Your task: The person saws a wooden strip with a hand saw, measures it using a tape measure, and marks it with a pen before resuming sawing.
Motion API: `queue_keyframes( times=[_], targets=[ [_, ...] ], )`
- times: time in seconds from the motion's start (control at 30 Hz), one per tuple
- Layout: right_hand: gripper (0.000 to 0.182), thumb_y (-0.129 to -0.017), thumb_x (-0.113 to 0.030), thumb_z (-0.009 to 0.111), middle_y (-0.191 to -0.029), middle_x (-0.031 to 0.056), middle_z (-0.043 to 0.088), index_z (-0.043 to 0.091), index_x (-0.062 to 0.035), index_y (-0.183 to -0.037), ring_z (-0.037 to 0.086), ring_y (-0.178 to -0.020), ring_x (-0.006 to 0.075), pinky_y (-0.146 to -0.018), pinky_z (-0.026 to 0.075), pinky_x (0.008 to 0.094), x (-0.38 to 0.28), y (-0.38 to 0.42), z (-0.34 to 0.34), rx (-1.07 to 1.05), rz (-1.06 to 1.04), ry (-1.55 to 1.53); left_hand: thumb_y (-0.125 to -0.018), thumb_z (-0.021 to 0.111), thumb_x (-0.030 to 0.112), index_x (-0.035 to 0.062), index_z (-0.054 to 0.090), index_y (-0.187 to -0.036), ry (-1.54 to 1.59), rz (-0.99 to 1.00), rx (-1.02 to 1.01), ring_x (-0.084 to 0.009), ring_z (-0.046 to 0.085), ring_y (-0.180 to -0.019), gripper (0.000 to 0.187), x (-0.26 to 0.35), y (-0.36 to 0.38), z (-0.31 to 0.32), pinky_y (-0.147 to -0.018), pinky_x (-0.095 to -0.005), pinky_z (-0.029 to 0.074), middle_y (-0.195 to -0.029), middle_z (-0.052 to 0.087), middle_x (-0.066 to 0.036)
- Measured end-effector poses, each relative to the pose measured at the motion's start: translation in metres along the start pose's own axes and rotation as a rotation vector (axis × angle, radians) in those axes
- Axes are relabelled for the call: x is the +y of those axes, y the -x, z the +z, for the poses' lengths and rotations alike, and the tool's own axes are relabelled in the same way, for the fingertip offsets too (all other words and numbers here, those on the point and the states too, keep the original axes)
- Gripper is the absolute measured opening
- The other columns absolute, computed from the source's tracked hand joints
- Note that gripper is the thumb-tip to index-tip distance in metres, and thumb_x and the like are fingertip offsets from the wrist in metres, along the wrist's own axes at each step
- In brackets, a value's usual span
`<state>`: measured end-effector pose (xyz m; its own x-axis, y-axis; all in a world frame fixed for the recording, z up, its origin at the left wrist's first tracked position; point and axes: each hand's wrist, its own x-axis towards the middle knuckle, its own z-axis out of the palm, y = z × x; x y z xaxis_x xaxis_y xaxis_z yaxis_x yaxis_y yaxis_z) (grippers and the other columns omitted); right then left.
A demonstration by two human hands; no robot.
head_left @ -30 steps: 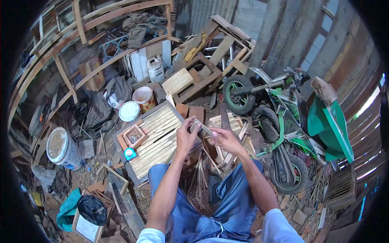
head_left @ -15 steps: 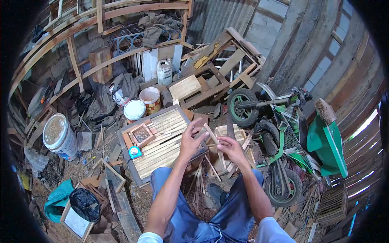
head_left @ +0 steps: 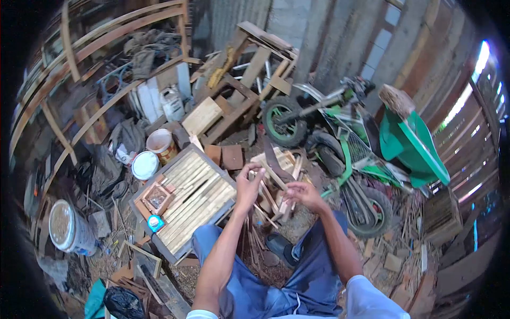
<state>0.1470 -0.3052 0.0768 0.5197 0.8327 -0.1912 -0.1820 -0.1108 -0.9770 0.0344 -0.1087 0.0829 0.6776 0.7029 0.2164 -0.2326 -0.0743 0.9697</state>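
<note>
A short, thin wooden strip slants between my two hands above my knees. Its upper end is in the fingers of my left hand, with thumb and forefinger around it. The fingertips of my right hand pinch the lower end. Just beyond the strip lie a dark flat blade and a small pile of light wooden pieces. To the left stands a low slatted worktop, bearing a small wooden box of small bits and a blue-and-white round item.
Two buckets stand behind the worktop, and a larger one at far left. A green small motorbike and a green wheelbarrow are on the right. Scrap wood litters the floor.
The view has swung to the right, so the worktop, buckets and motorbike appear farther left. Both hands still hold the strip in front of my knees.
</note>
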Motion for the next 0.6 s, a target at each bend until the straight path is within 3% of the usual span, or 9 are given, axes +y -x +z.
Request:
queue_keyframes(
  times=[0.07, 0.27, 0.33, 0.37, 0.43, 0.5, 0.53, 0.57, 0.6],
  targets=[
    [0.044, -0.096, -0.019, 0.063, -0.105, 0.0185, 0.070, 0.049, 0.0064, -0.128, 0.069, -0.090, 0.0219, -0.076, 0.056, 0.0310, 0.009, -0.001, -0.017, 0.060, -0.027, -0.011, -0.087, 0.071, 0.019, 0.0007, 0.056, -0.108, -0.094, -0.024, -0.105, -0.0161, 0.055, -0.098, 0.031, -0.003, 0.000, 0.008, -0.097, -0.0320, 0.039, -0.098, 0.061, -0.008],
    [0.022, -0.094, -0.009, 0.060, -0.094, 0.0146, 0.070, 0.061, 0.0051, -0.110, 0.068, -0.078, 0.0174, -0.065, 0.056, 0.0302, 0.052, -0.007, -0.077, 0.527, 0.106, 0.116, -0.095, 0.055, 0.025, 0.0017, 0.033, -0.109, -0.173, -0.036, -0.090, -0.0241, 0.045, -0.096, 0.035, -0.069, -0.013, 0.029, -0.095, -0.0349, 0.037, -0.099, 0.040, -0.012],
    [0.017, -0.092, -0.008, 0.061, -0.090, 0.0128, 0.070, 0.064, 0.0045, -0.103, 0.068, -0.074, 0.0166, -0.059, 0.056, 0.0297, 0.069, -0.006, -0.091, 0.652, 0.128, 0.024, -0.098, 0.048, 0.025, 0.0020, 0.034, -0.105, -0.270, 0.053, -0.120, -0.0247, 0.044, -0.089, 0.028, -0.082, -0.011, 0.045, -0.091, -0.0350, 0.038, -0.093, 0.039, -0.011],
    [0.008, -0.083, 0.001, 0.069, -0.079, 0.0135, 0.070, 0.064, 0.0040, -0.088, 0.069, -0.063, 0.0185, -0.054, 0.056, 0.0297, 0.079, -0.006, -0.099, 0.702, 0.132, -0.005, -0.098, 0.048, 0.025, 0.0022, 0.034, -0.105, -0.267, 0.037, -0.153, -0.0252, 0.045, -0.089, 0.028, -0.082, -0.008, 0.052, -0.091, -0.0350, 0.039, -0.093, 0.039, -0.012],
    [0.003, -0.080, 0.003, 0.068, -0.073, 0.0123, 0.069, 0.065, 0.0036, -0.080, 0.069, -0.062, 0.0180, -0.056, 0.057, 0.0294, 0.072, 0.001, -0.099, 0.801, 0.184, 0.190, -0.098, 0.049, 0.021, 0.0022, 0.039, -0.108, -0.260, -0.117, -0.208, -0.0248, 0.050, -0.086, 0.024, -0.081, -0.001, 0.067, -0.084, -0.0345, 0.044, -0.092, 0.046, -0.012],
    [0.010, -0.075, 0.002, 0.066, -0.062, 0.0149, 0.067, 0.066, 0.0019, -0.065, 0.070, -0.060, 0.0195, -0.060, 0.058, 0.0318, 0.098, -0.003, -0.119, 0.903, 0.203, 0.543, -0.100, 0.052, 0.028, 0.0022, 0.044, -0.109, -0.280, -0.048, -0.218, -0.0188, 0.050, -0.079, 0.029, -0.088, 0.007, 0.079, -0.075, -0.0316, 0.045, -0.089, 0.049, -0.008],
    [0.009, -0.074, 0.000, 0.066, -0.062, 0.0157, 0.068, 0.067, 0.0011, -0.065, 0.070, -0.060, 0.0216, -0.061, 0.058, 0.0333, 0.103, -0.002, -0.122, 0.953, 0.209, 0.634, -0.101, 0.054, 0.031, 0.0022, 0.047, -0.110, -0.292, -0.011, -0.225, -0.0158, 0.051, -0.076, 0.032, -0.097, 0.009, 0.084, -0.070, -0.0301, 0.046, -0.087, 0.051, -0.006],
    [0.009, -0.074, -0.002, 0.067, -0.062, 0.0165, 0.068, 0.068, 0.0003, -0.065, 0.070, -0.060, 0.0237, -0.062, 0.058, 0.0348, 0.108, -0.001, -0.124, 0.999, 0.216, 0.728, -0.098, 0.059, 0.026, 0.0025, 0.058, -0.115, -0.265, -0.194, -0.248, -0.0117, 0.053, -0.078, 0.029, -0.105, 0.008, 0.086, -0.068, -0.0289, 0.045, -0.085, 0.059, -0.004],
    [0.009, -0.074, -0.004, 0.068, -0.063, 0.0173, 0.068, 0.068, -0.0005, -0.065, 0.070, -0.060, 0.0258, -0.064, 0.058, 0.0362, 0.113, -0.002, -0.125, 1.043, 0.221, 0.823, -0.098, 0.059, 0.025, 0.0024, 0.059, -0.116, -0.260, -0.185, -0.300, -0.0112, 0.054, -0.078, 0.029, -0.107, 0.009, 0.086, -0.068, -0.0282, 0.045, -0.086, 0.060, -0.004]
  ],
)
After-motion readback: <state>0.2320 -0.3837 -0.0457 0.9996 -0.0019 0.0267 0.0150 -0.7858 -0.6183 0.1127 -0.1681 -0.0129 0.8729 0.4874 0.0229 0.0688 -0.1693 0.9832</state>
